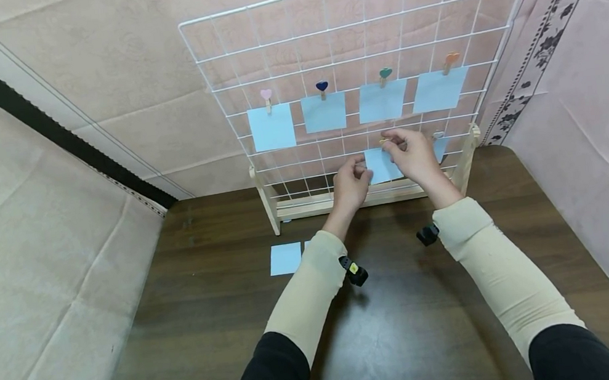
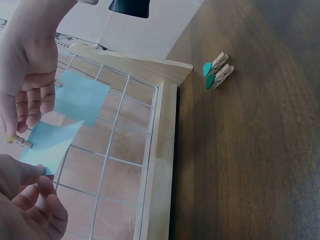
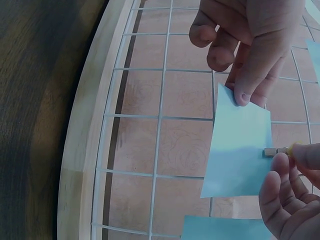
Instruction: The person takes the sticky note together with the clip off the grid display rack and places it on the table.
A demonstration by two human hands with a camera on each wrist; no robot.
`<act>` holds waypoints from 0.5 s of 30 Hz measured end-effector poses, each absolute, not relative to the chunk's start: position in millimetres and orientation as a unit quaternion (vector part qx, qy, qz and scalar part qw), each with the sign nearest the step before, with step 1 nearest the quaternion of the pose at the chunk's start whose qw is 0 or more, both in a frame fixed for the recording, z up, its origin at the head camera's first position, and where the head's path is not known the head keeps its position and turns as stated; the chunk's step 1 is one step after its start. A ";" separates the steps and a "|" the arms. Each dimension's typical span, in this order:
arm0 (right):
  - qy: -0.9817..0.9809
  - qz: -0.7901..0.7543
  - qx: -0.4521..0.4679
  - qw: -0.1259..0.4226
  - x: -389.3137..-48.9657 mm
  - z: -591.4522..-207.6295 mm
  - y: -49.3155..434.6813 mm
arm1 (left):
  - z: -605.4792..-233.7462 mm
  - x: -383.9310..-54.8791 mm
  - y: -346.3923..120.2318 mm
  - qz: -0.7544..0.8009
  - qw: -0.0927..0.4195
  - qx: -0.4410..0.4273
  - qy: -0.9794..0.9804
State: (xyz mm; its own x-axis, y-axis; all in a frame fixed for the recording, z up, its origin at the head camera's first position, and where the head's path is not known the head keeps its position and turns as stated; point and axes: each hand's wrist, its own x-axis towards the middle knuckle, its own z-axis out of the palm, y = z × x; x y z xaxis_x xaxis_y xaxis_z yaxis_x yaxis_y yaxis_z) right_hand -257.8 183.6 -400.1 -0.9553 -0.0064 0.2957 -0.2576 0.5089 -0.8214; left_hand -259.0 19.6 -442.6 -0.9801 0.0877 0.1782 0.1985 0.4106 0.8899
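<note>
My left hand pinches one edge of a light blue paper card against the white wire grid. At the card's top edge, my right hand pinches a small wooden clothespin, whose decorated end is yellowish and mostly covered by the fingers. The pin's tip lies over the card in the right wrist view. Beside my right hand hangs another blue card, partly hidden behind that hand, with a pale clothespin at its top.
Above, a row of several blue cards hangs from heart-topped clothespins. A wooden stand holds the grid. Loose blue cards lie on the brown table, left of my left forearm. Two green-topped clothespins lie near the stand.
</note>
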 end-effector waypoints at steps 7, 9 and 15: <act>-0.861 0.482 0.073 0.144 -258.9 -401.2 181.5 | -442.6 -257.0 19.7 -0.535 0.059 -0.092 -0.838; -0.862 0.481 0.071 0.147 -258.7 -401.7 181.2 | -442.4 -256.5 19.6 -0.532 0.061 -0.091 -0.839; -0.859 0.484 0.063 0.153 -258.1 -403.9 179.9 | -443.7 -255.3 19.8 -0.529 0.069 -0.093 -0.841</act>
